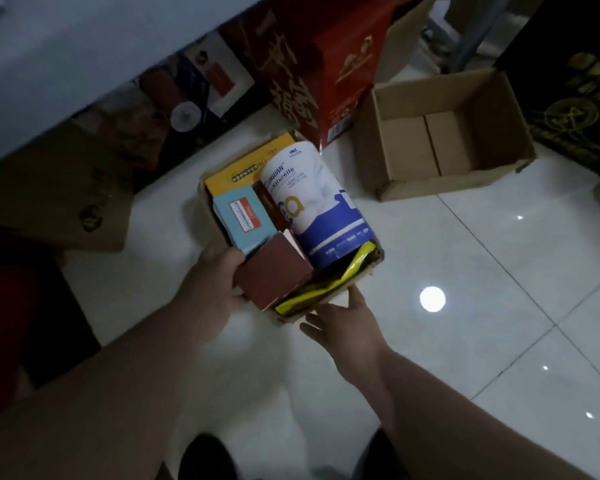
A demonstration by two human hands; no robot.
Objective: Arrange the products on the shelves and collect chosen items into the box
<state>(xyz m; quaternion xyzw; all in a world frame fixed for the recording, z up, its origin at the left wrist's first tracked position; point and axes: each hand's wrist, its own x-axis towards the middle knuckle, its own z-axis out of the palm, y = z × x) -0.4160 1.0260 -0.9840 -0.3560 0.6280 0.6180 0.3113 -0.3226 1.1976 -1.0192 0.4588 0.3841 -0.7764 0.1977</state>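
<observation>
A small cardboard box (368,275) full of products stands on the white tiled floor. Inside lie a white and blue can (319,202), a yellow box (243,174), a light-blue box (245,216), a dark red box (274,271) and a yellow packet (312,292). My left hand (212,282) grips the box's near-left side, beside the dark red box. At the near-right corner, my right hand (343,323) touches the box with straight, spread fingers.
An empty open carton (444,140) sits on the floor to the right. Red gift boxes (326,64) and a black one (575,84) stand behind. A shelf (66,57) with goods beneath runs along the upper left; a flat brown carton (59,199) lies at left.
</observation>
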